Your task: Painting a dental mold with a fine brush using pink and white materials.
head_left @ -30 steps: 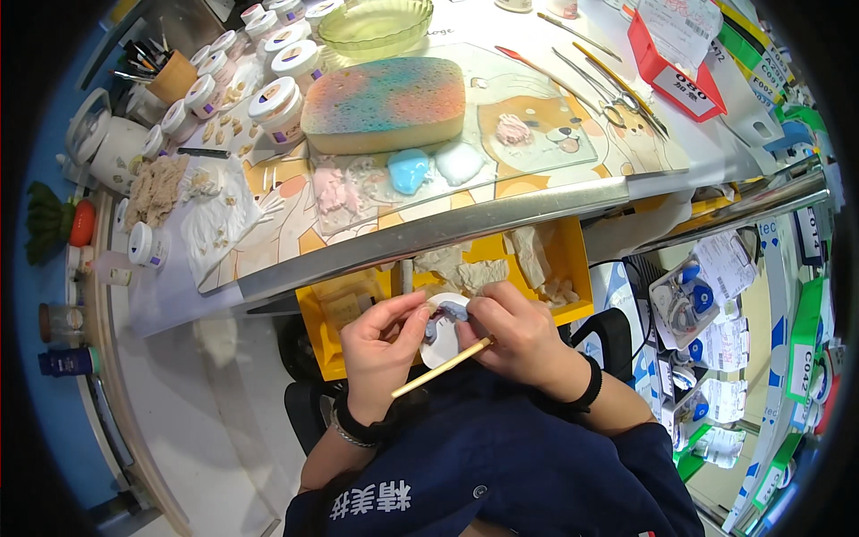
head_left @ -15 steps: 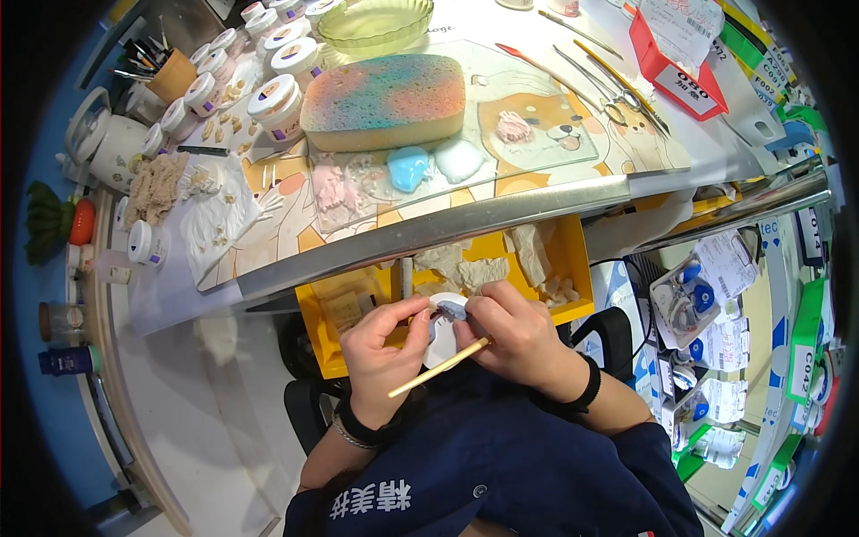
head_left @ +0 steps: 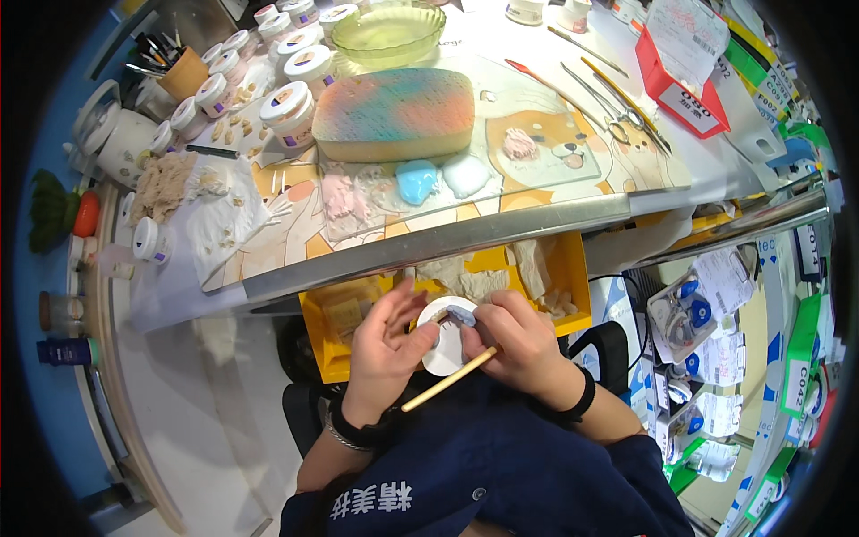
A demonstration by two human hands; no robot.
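Above my lap, between both hands, is a white round disc (head_left: 440, 360) with dark marks and a curved grey-blue piece (head_left: 461, 314) like a dental arch on its upper part. My right hand (head_left: 517, 338) is closed, thumb and fingertips at the grey-blue piece. That hand also holds a thin pale-yellow stick (head_left: 447, 380), slanting down to the left; its other end is hidden in the fingers. My left hand (head_left: 386, 347) has its fingers raised and apart, slightly blurred, with the thumb against the disc's left edge.
A yellow drawer (head_left: 577, 277) with crumpled paper lies beyond my hands, under the table's metal edge (head_left: 429, 243). On the table are a coloured sponge (head_left: 394, 112), pink, blue and white paste on a glass slab (head_left: 483, 179), jars (head_left: 288, 112), tweezers (head_left: 595, 98) and a red tray (head_left: 667, 85).
My left fingers have lifted off the grey-blue piece and spread apart. More of the white disc shows. My right hand keeps the stick and has moved slightly down. The view has shifted a little.
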